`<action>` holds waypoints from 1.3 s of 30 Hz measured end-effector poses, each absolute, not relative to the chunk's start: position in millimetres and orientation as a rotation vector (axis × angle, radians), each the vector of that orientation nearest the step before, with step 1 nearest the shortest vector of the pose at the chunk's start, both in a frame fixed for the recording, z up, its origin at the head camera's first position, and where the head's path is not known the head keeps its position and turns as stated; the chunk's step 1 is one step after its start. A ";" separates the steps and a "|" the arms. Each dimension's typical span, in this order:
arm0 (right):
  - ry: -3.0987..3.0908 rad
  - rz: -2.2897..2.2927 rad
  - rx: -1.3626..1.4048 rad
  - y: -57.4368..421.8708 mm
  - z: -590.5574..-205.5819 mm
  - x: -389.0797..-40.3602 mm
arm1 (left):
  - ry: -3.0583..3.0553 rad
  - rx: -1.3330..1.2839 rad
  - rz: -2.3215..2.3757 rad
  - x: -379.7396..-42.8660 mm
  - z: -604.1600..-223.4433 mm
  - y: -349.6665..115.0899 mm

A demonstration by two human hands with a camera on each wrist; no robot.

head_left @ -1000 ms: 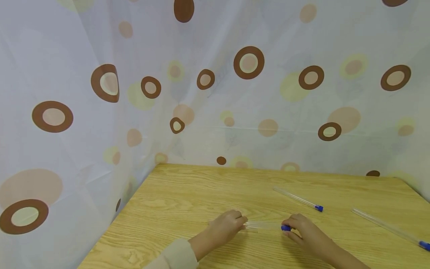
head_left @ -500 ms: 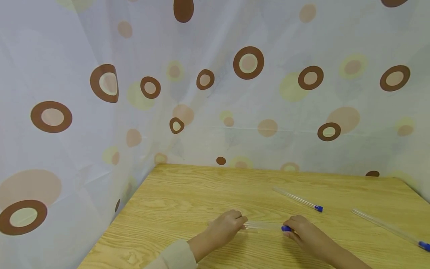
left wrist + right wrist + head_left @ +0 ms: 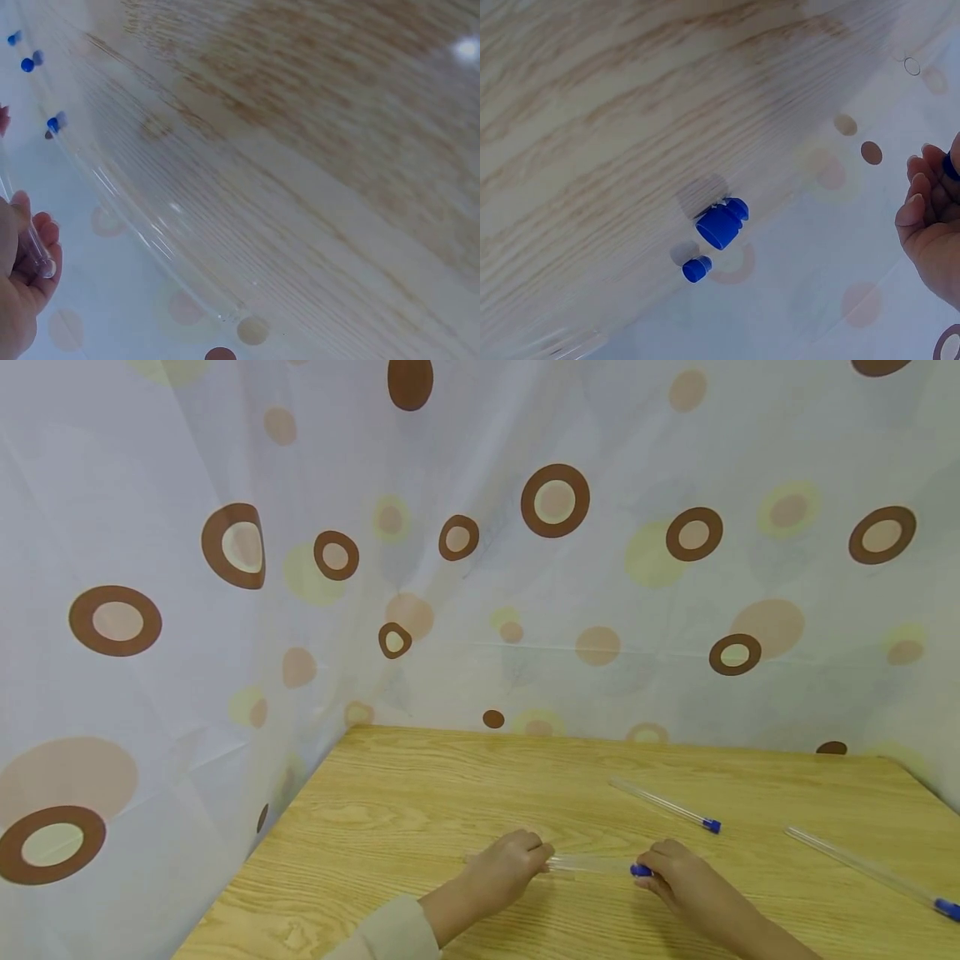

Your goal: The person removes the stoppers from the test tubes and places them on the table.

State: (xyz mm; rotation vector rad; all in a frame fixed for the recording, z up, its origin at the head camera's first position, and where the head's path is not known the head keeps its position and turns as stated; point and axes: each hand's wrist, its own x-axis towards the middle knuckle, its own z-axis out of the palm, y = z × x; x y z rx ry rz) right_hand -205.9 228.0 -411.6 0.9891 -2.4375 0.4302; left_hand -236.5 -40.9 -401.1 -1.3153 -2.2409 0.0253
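Observation:
In the head view my left hand [image 3: 504, 872] grips a clear plastic tube [image 3: 588, 862] held level over the table's front middle. At the tube's right end is a blue cap [image 3: 641, 870], which my right hand [image 3: 686, 885] pinches between thumb and fingers. The left wrist view catches my left hand [image 3: 30, 285] at its left edge, fingers curled round the tube, whose rounded end [image 3: 46, 266] pokes out. In the right wrist view my right hand [image 3: 937, 232] is at the right edge, with a sliver of the blue cap [image 3: 951, 166] showing.
Two more clear tubes lie on the wooden table [image 3: 420, 785]: one behind the right hand with a blue cap [image 3: 712, 825], another at the right with its blue cap [image 3: 948, 908] by the frame edge. A patterned white curtain [image 3: 600, 577] stands behind and at the left.
My right hand and the blue cap have shifted very slightly right, and the right thumb has drawn in closer under the fingers. The left hand stays put on the tube.

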 end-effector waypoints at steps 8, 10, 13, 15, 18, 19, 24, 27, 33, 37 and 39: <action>-2.396 0.439 0.950 225.5 -415.5 -205.5 | -2.274 -1.314 0.030 -234.0 -400.8 -41.8; -2.374 0.442 0.944 224.9 -416.4 -205.7 | -2.284 -1.313 0.029 -233.1 -400.8 -42.1; -2.354 0.456 0.937 224.2 -417.4 -206.1 | -2.309 -1.306 0.020 -232.0 -401.3 -41.9; -2.353 0.464 0.932 224.0 -417.9 -206.1 | -2.320 -1.299 0.005 -231.3 -402.1 -41.6; -2.366 0.476 0.926 224.1 -418.4 -205.8 | -2.335 -1.293 -0.013 -229.7 -403.5 -41.3; -2.371 0.480 0.925 224.3 -418.5 -205.5 | -2.337 -1.290 -0.017 -229.1 -404.0 -41.2; -2.369 0.493 0.911 225.1 -419.5 -204.6 | -2.341 -1.273 -0.003 -226.7 -404.7 -40.2; -2.344 0.507 0.917 225.6 -420.3 -204.0 | -2.341 -1.270 0.003 -225.1 -403.4 -39.1; -2.344 0.540 0.921 226.6 -420.9 -202.9 | -2.359 -1.256 0.030 -221.6 -400.9 -37.5; -2.354 0.557 0.925 227.5 -420.8 -202.6 | -2.350 -1.256 0.011 -220.4 -401.6 -36.9; -2.358 0.567 0.927 227.8 -420.4 -202.4 | -2.335 -1.259 -0.001 -220.3 -402.4 -36.6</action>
